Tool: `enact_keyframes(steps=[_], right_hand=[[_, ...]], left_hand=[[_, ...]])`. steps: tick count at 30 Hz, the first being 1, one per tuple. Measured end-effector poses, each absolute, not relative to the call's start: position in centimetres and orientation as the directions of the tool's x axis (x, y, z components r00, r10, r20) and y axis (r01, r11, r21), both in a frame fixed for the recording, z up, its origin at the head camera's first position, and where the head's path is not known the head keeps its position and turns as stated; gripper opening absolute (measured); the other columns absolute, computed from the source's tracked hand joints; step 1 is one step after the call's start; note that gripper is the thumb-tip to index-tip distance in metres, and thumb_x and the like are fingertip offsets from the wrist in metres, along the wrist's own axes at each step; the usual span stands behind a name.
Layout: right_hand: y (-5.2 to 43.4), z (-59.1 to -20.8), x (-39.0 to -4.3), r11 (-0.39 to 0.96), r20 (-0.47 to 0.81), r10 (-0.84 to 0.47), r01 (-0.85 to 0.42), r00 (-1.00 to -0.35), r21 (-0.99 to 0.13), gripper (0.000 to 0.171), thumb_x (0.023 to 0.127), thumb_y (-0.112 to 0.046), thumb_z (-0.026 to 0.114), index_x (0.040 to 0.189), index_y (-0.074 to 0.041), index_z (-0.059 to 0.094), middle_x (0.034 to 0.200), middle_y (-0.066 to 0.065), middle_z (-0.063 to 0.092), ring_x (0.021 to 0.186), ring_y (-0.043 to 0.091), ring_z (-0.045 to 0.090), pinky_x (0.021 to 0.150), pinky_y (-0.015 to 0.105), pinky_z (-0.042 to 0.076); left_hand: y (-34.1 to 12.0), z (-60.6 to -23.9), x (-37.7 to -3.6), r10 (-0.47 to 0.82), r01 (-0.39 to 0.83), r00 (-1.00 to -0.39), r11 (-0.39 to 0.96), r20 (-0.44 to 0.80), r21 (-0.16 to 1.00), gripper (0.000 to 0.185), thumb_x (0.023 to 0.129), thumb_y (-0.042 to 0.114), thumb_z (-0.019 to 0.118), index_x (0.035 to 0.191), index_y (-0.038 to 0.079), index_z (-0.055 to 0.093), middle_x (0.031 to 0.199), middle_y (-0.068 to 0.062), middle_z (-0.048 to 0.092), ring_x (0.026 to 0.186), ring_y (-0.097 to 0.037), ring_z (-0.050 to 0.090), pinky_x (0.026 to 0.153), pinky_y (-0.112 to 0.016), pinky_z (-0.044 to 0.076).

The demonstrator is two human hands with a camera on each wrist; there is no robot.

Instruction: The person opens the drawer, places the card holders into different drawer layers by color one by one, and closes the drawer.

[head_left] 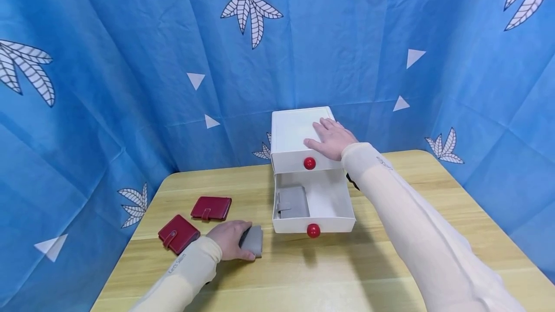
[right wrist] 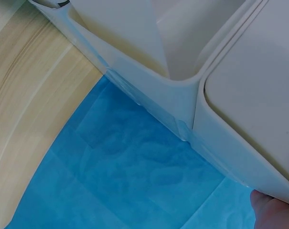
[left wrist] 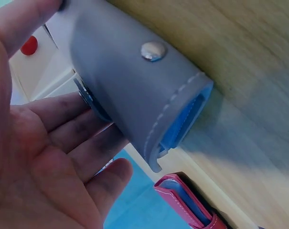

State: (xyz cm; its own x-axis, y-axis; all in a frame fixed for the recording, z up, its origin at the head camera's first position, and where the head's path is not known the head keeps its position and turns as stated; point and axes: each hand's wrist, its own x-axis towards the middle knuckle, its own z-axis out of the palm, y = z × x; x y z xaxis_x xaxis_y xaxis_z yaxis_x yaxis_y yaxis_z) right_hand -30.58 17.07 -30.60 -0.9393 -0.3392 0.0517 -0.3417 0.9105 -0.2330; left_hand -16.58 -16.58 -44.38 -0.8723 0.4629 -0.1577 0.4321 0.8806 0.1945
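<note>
Grey wallet [head_left: 253, 240]: soft grey leather, folded shut, silver snap stud on the flap, pale stitching along the edge, blue lining showing at its open end in the left wrist view [left wrist: 149, 90]. It sits at the near left of the wooden table, just left of the open drawer's front, held in the left hand [head_left: 230, 240], fingers wrapped round it. Whether it touches the tabletop or is slightly lifted, cannot tell. One end points right toward the drawer.
</note>
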Motion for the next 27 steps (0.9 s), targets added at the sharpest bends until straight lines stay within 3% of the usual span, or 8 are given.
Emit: enact_keyframes(steps=[27], right_hand=[[17.1,-30.7,-30.7,0.907,0.055,-0.347,-0.35,-0.936,-0.234,0.083,0.093,-0.066,0.033,0.154,-0.012,0.022,0.159,0.015,0.017,0.146,0.031,0.011,0.116,0.049,0.01]], left_hand=[[-16.7,-43.3,-16.6,0.462,0.443,-0.881,0.882,-0.105,0.162,0.08,0.063,0.044,0.088,0.125,0.002,0.062,0.118,-0.013,0.064,0.103,-0.026,0.062,0.09,-0.043,0.05]])
